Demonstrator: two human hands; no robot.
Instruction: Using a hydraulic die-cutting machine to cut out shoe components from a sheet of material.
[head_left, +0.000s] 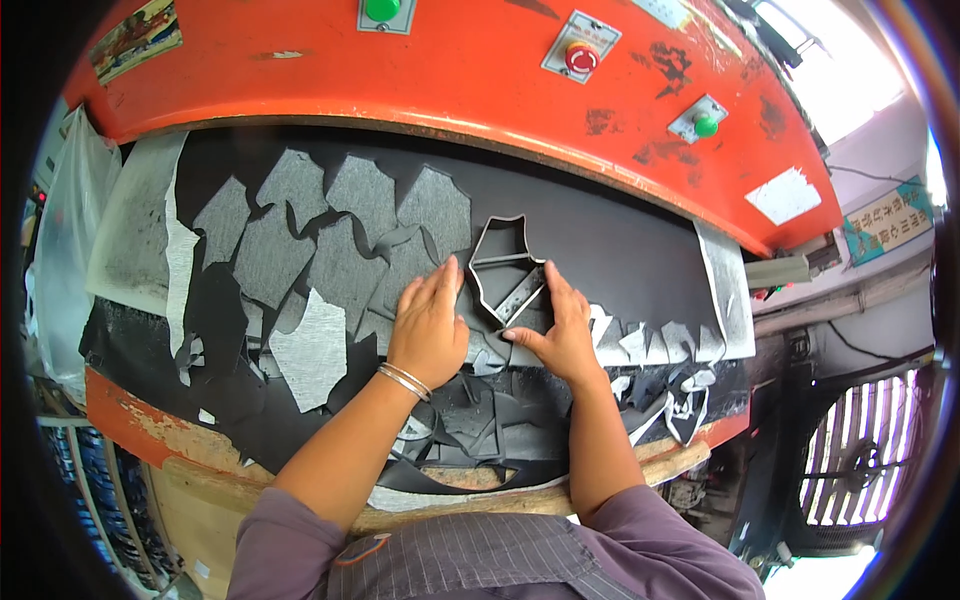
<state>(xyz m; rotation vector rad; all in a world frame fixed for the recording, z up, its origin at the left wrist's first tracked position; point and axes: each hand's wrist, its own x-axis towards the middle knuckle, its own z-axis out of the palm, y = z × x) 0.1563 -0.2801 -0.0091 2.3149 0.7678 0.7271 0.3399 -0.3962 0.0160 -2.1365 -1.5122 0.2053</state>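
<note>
A metal cutting die [524,295], a tall outline of thin steel walls with crossbars, stands on a black sheet [600,240]. My right hand [562,335] holds its right side, thumb at the lower corner and fingers at the right corner. My left hand [432,325] lies flat, fingers stretched out and together, just left of the die with a small gap between. Beyond the left hand, several grey openings shaped like the die run through the sheet, one being a grey opening [433,205]. A pale cut piece [312,350] lies left of my left forearm.
An orange machine beam [450,80] spans the far side, with a red push button [582,58] and green buttons [706,125]. Black and white offcuts [490,415] pile along the near edge. A clear plastic bag [72,240] hangs at the left; a fan [862,462] stands at the right.
</note>
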